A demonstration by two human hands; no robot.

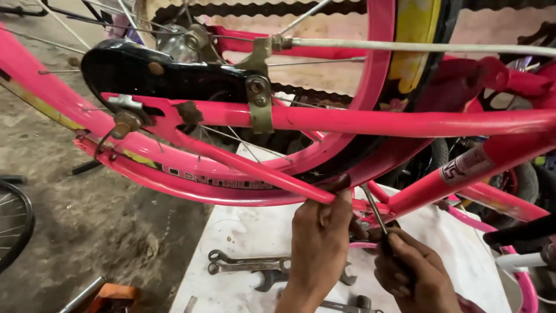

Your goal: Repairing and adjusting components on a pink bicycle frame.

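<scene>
Right now: left hand [319, 232] gripping pink stay [255, 168] of upturned bike frame [405, 122], near its lower end. Right hand [414, 272] clenched around screwdriver [375, 210], shaft long axis tilted, tip pointing up and slightly left toward frame junction. Wrenches [249, 266] lying flat on white sheet [243, 232] below hands.

Left hand [320, 232] gripping pink bicycle frame [370, 120], right hand [414, 269] holding screwdriver [375, 210]
</scene>
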